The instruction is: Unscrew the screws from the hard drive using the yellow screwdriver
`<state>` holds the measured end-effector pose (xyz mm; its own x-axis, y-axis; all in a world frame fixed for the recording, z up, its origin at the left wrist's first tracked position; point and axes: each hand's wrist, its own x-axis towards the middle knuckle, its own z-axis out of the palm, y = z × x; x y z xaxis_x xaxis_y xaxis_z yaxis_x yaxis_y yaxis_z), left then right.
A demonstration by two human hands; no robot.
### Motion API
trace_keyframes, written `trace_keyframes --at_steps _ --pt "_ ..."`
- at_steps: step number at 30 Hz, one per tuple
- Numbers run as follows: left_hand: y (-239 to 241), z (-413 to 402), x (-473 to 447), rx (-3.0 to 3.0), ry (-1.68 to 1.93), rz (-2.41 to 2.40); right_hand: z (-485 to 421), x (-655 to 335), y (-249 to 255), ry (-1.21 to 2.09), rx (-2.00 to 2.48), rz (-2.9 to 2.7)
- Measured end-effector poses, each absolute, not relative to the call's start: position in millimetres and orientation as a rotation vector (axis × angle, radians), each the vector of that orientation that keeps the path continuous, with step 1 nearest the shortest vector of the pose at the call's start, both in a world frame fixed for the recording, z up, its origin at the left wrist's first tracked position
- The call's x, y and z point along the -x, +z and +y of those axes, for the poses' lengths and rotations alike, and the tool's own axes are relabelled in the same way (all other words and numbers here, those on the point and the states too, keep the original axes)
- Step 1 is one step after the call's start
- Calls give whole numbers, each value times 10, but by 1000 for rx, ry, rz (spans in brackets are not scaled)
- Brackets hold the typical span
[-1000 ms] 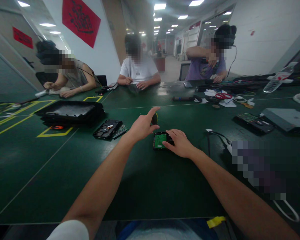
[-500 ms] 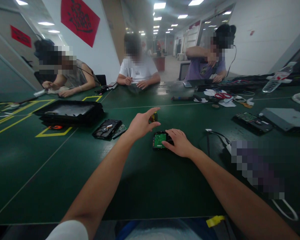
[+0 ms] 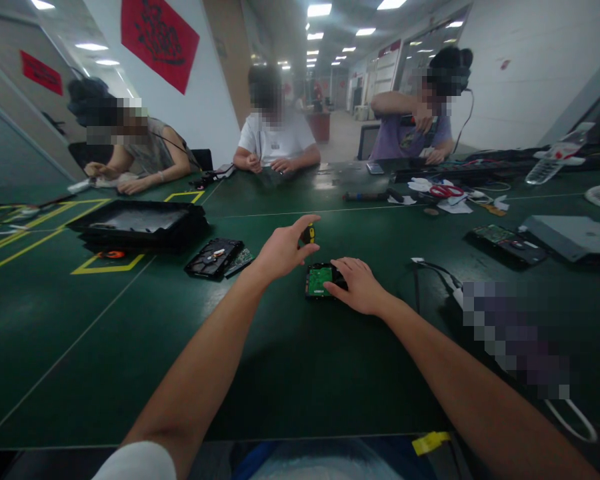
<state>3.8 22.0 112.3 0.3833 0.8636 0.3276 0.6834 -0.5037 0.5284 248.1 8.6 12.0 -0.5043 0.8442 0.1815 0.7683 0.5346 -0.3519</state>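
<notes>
My left hand (image 3: 283,250) is raised over the table, thumb and index finger stretched apart. Between them shows a black-and-yellow handle (image 3: 310,233), apparently a screwdriver's; its shaft does not show. The other fingers are hidden behind the hand and seem curled round it. Just in front lies a hard drive (image 3: 319,280) with its green circuit board facing up. My right hand (image 3: 356,283) grips the drive's right side, thumb on the board side and fingers over the far edge.
Left of my hands lie another hard drive (image 3: 214,258), a loose circuit board (image 3: 239,262) and black trays (image 3: 143,227). On the right are a further drive (image 3: 507,245), a grey metal box (image 3: 575,237) and a cabled, blurred object (image 3: 515,340). Several people sit across the green table (image 3: 300,373).
The yellow-and-black handle in my left hand has turned slightly, showing a different side. My right hand and the hard drive have stayed in place.
</notes>
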Motion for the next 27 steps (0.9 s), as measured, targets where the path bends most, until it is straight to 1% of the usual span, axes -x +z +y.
trace_keyframes --at_steps 8,27 --pt "1111 201 -43 -2270 841 1261 89 -2487 128 327 1332 -2451" --pt "1106 236 -41 -2373 938 1408 104 -2492 85 307 1328 -2452"
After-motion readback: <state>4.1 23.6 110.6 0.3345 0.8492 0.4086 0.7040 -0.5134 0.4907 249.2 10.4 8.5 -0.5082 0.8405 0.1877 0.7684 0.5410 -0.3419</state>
